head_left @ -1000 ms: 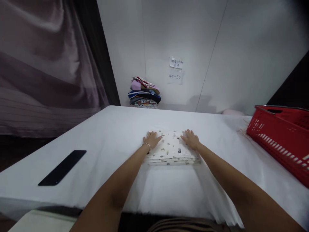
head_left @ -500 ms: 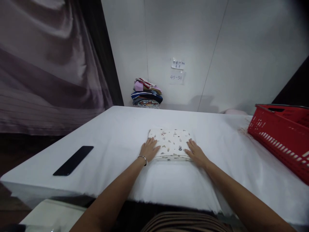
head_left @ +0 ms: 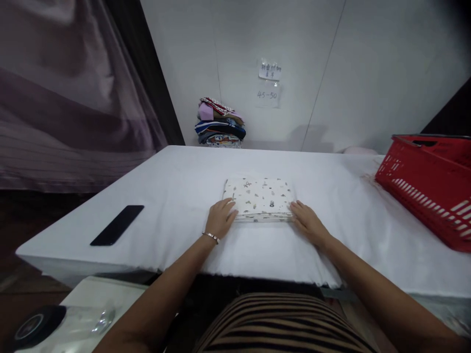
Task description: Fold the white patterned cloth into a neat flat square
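Folded cloth (head_left: 257, 196): pale, small dark prints, lying flat on the bench (head_left: 172, 186) between the two hands; its layers show along the near edge.
Left hand (head_left: 221, 218): palm down at the cloth's left side, fingers fairly close together and touching the near left part.
Right hand (head_left: 309, 223): loosely open, fingertips at the near right corner; whether either hand pinches a layer, I cannot tell.
Step in hand: seems to be steadying or squaring the cloth's sides; keeping them even would call for light, matched pressure from both hands.
Red basket (head_left: 415, 189): upright on the bench at the right, slotted walls; contents cannot be made out.
Clear container (head_left: 84, 321): on its side at the near left, below bench level, dark lid (head_left: 40, 326) pointing left; contents unclear.
Fabric pile (head_left: 221, 125): stacked beyond the bench's far edge, against the wall (head_left: 294, 59).
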The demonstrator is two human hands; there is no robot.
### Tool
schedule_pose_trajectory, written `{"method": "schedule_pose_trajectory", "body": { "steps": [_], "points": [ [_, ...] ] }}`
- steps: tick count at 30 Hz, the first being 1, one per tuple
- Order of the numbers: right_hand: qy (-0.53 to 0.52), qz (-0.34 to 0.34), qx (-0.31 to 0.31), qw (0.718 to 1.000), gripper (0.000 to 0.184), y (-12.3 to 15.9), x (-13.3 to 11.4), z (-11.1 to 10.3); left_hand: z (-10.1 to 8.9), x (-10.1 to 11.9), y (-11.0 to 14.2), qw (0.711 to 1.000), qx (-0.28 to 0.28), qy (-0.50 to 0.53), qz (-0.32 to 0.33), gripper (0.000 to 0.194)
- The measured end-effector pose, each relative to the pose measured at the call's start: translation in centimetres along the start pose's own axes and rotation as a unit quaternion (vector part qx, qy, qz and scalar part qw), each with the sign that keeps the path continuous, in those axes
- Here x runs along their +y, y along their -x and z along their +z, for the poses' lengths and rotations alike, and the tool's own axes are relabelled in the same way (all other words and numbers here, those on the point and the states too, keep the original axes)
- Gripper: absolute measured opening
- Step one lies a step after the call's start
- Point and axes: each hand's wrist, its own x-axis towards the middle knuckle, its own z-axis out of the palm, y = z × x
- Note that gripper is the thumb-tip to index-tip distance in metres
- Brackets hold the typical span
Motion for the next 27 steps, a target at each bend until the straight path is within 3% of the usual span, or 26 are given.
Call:
{"method": "schedule_pose_trajectory", "body": {
  "steps": [4,9,17,27],
  "points": [
    [0.001,-0.071,0.032,0.997,0.037,-1.3,-1.1,0.2,0.1,1.8,-0.5,0.993,-0.035,0.022,0.111,0.025],
    [-0.031,-0.079,0.05,0.995,0.028,-3.1,-2.8,-0.1,1.0,1.9,-1.3,0.989,-0.071,0.053,0.115,0.018],
    [-0.047,-0.06,-0.018,0.997,0.027,-4.1,-3.2,-1.2,1.4,1.6,-1.6,0.988,-0.077,0.044,0.127,0.022],
    [0.039,-0.087,-0.141,0.985,0.024,-5.8,-3.8,-2.6,1.5,2.1,-1.8,0.986,-0.093,-0.004,0.136,0.018]
  ]
}}
